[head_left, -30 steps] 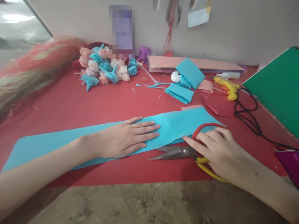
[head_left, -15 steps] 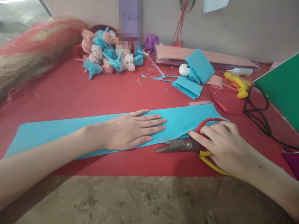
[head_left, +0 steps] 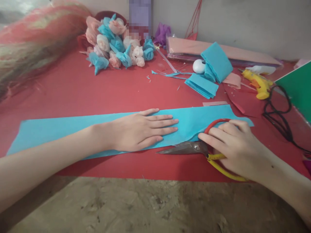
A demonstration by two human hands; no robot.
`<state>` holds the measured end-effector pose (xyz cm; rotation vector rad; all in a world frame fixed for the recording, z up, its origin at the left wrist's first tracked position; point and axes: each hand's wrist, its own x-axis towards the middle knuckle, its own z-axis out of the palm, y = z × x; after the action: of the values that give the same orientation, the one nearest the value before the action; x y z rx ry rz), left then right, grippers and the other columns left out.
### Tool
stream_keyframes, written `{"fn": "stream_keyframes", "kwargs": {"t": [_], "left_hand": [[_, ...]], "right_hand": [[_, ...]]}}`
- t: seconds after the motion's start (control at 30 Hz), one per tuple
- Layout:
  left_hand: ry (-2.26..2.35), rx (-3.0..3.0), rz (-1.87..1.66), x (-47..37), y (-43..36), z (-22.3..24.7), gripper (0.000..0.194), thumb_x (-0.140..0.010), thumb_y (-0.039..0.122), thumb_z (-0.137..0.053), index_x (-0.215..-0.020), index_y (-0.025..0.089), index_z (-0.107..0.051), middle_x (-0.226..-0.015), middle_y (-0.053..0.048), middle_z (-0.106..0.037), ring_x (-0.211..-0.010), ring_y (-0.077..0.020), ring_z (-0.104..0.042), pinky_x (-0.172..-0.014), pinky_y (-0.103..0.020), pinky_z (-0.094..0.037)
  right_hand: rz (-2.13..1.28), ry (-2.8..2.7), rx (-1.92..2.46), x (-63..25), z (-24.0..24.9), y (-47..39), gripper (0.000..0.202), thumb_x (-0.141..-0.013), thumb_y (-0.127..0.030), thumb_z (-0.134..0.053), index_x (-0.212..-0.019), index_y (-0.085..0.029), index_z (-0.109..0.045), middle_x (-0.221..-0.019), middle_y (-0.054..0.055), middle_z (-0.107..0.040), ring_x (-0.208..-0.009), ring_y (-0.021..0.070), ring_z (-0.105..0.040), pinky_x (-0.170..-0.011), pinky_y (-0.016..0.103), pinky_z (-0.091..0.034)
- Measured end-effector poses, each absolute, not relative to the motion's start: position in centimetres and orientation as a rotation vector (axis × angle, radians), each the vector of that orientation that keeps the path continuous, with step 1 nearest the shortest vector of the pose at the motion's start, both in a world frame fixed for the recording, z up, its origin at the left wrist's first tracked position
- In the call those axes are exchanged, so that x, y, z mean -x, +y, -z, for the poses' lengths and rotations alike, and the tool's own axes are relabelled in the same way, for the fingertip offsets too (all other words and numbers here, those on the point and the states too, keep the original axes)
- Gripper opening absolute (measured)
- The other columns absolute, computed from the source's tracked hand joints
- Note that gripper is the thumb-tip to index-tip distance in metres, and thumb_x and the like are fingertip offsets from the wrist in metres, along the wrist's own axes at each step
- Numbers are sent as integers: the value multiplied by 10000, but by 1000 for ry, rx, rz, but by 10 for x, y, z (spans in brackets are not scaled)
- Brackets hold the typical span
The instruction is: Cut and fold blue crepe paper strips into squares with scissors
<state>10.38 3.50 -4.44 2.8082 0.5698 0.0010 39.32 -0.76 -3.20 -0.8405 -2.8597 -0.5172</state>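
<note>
The left hand lies flat, fingers outstretched, on a long bright-blue paper strip; the right hand grips red-and-yellow-handled metal scissors, blades at the strip's near edge. The strip lies across a red-topped table, a plain grey wall behind.

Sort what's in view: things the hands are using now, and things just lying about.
In use:
blue sheet, under the left hand
scissors, in the right hand

Seemingly just lying about:
paper flowers
folded blue pieces
white rounded object
pink sheets
yellow glue gun
</note>
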Motion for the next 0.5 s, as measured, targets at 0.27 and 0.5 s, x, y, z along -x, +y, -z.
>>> {"fn": "stream_keyframes", "kwargs": {"t": [0.27, 0.5], "left_hand": [[577, -2816, 13, -104, 35, 45, 489, -992, 329, -185, -1454, 188, -261, -1537, 18, -162, -1427, -122, -118, -1167, -304, 16], [553, -2799, 7, -103, 36, 45, 499, -969, 296, -220, -1454, 187, -267, -1536, 10, -176, -1425, -136, -139, -1170, -325, -2]], "right_hand": [[534, -2875, 759, -401, 25, -8, 232, -832, -78, -407, -971, -178, -564, -708, 25, -622, -689, 191, -441, -753, 367, -301], [511, -2876, 909, -396, 29, -15, 311, -784, -148, -386, -1053, -150, -542, -836, 76, -650, -741, 232, -491, -773, 413, -305]]}}
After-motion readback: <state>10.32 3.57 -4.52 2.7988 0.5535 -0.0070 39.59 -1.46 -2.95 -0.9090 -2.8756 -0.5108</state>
